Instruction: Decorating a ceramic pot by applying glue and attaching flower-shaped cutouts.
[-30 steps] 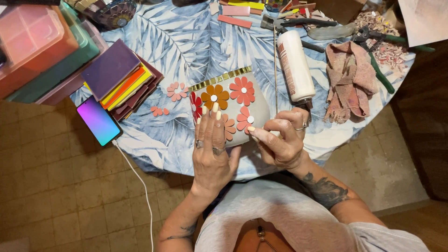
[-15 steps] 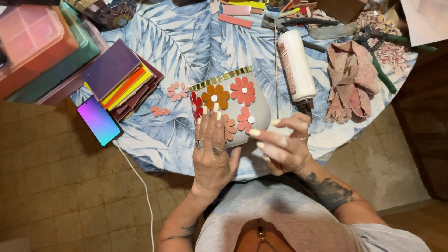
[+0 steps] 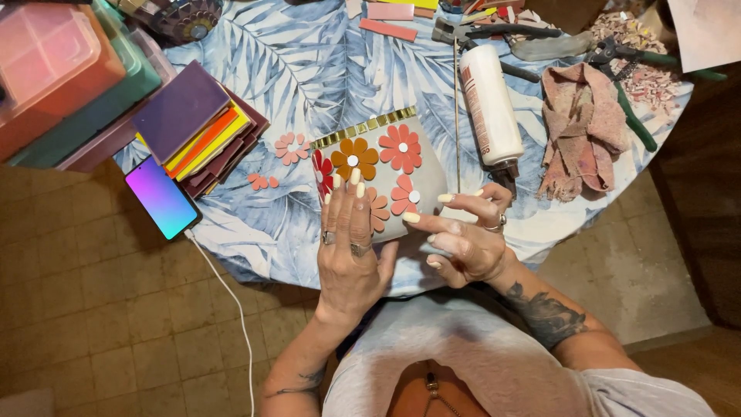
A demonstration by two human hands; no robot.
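Observation:
A grey pot (image 3: 430, 179) lies on its side on the leaf-print tablecloth (image 3: 324, 69), with a gold tile rim and orange, red and pink flower mosaics (image 3: 400, 148). My left hand (image 3: 351, 247) lies flat on the pot's near side, fingers stretched over a flower, steadying it. My right hand (image 3: 463, 235) hovers just right of the pot, fingers spread and empty, index fingertip near the lower pink flower (image 3: 404, 196).
A white glue bottle (image 3: 489, 108) and a pinkish rag (image 3: 580, 127) lie to the right, tile nippers (image 3: 629, 93) beyond. A stack of coloured glass sheets (image 3: 197, 127), plastic boxes (image 3: 54, 62) and a lit phone (image 3: 161, 198) with a cable sit at left. Loose flower pieces (image 3: 291, 147) lie beside the pot.
My right hand has lifted off the pot's lower flower and drawn back to the right with its fingers spread. The left hand and pot have stayed put.

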